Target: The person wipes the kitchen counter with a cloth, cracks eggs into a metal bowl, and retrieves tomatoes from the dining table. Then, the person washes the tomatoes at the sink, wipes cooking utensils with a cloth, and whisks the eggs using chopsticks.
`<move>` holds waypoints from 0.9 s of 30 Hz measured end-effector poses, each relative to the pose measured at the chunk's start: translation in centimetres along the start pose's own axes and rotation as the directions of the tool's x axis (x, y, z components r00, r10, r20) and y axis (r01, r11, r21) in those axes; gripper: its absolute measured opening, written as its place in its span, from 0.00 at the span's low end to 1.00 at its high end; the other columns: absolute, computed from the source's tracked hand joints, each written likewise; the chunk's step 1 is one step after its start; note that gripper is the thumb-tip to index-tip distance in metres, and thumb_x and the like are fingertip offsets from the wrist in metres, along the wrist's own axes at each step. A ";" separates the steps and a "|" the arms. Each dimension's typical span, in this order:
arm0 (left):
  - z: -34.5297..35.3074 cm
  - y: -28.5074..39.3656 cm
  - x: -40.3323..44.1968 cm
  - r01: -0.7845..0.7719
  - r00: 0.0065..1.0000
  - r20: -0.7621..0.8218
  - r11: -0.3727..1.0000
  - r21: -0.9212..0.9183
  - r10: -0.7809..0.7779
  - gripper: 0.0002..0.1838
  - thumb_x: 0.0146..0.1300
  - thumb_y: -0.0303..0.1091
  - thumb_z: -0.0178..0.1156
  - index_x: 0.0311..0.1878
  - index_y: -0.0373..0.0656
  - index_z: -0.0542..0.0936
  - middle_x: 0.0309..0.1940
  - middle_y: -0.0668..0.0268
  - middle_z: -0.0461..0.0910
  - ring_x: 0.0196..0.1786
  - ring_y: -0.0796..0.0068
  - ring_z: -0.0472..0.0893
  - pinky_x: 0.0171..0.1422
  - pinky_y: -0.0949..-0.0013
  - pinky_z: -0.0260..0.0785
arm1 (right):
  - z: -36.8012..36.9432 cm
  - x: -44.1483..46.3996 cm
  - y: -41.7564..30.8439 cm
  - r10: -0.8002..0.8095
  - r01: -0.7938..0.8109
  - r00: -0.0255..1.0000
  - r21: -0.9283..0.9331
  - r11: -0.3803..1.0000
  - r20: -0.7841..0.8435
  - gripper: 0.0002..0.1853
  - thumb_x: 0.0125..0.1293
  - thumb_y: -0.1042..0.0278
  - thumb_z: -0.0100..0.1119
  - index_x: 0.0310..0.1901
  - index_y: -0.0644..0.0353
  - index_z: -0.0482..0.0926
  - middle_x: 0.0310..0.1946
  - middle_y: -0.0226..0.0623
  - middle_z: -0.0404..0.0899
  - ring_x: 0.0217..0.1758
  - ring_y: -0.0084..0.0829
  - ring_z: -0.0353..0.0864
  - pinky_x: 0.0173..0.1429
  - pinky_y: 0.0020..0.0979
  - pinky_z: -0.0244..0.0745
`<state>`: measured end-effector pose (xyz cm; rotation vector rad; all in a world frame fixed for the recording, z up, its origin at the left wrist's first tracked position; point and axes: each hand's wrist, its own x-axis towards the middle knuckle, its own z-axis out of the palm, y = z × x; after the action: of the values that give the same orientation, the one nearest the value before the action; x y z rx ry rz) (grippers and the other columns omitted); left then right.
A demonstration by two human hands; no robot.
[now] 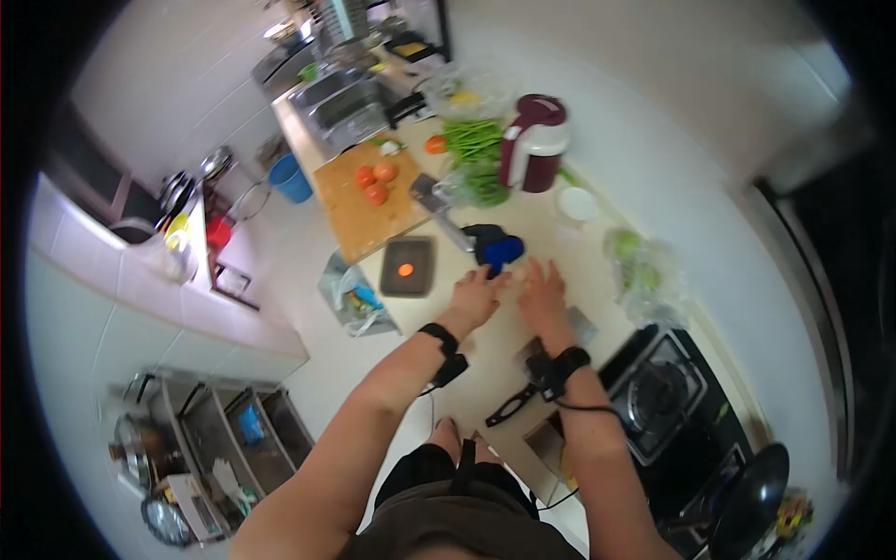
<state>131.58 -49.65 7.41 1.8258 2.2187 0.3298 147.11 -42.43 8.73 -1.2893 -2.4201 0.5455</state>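
Observation:
Over the pale countertop, my left hand (pixel 474 301) reaches in with fingers partly stretched and apart. Close beside it, my right hand (pixel 541 297) has its fingers spread and pointing away from me. The gap between the fingertips is blurred, and I make out no held object there. Just beyond them lies a dark and bright blue item (pixel 502 250), its kind unclear. A cleaver (pixel 439 201) rests near the cutting board (pixel 341 219), its handle toward my hands. Left of them sits a dark square kitchen scale (pixel 408 271) with an orange-lit spot.
Tomatoes (pixel 376 177) lie on the board. Leafy greens (pixel 476 154), a maroon-and-white jug (pixel 537 145) and a white bowl (pixel 578 203) stand behind. Bagged green vegetables (pixel 644 275) lie right, beside the gas stove (pixel 667 397). A black-handled utensil (pixel 511 407) overhangs the near edge.

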 end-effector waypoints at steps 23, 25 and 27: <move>-12.4 -27.6 -18.6 0.095 0.992 0.004 0.712 -0.695 -0.128 0.15 0.55 0.34 0.71 0.44 0.41 0.82 0.37 0.60 0.82 0.37 0.67 0.83 0.43 0.67 0.76 | 14.0 -2.2 -27.3 -0.282 0.098 0.931 0.583 0.806 0.233 0.26 0.59 0.71 0.61 0.61 0.57 0.71 0.49 0.49 0.75 0.57 0.51 0.74 0.59 0.44 0.72; -13.6 -31.3 -18.2 0.500 0.861 0.418 0.628 -0.596 -0.290 0.15 0.55 0.37 0.71 0.43 0.39 0.82 0.32 0.62 0.83 0.29 0.74 0.82 0.35 0.70 0.76 | 19.7 -1.0 -28.7 -0.284 0.094 0.923 0.565 0.820 0.259 0.27 0.60 0.70 0.61 0.62 0.58 0.70 0.50 0.51 0.75 0.57 0.53 0.73 0.59 0.45 0.71; -13.0 -33.9 -16.4 0.485 0.857 0.455 0.681 -0.549 -0.243 0.19 0.56 0.37 0.71 0.47 0.36 0.81 0.33 0.61 0.83 0.28 0.73 0.82 0.32 0.72 0.76 | 24.1 0.4 -29.4 -0.258 0.073 0.926 0.542 0.837 0.275 0.27 0.61 0.69 0.60 0.63 0.60 0.69 0.51 0.53 0.75 0.58 0.55 0.73 0.59 0.46 0.71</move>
<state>98.89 -72.37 9.35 0.9417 1.8282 0.5573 114.76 -61.31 2.15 -0.7843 -2.3514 1.3606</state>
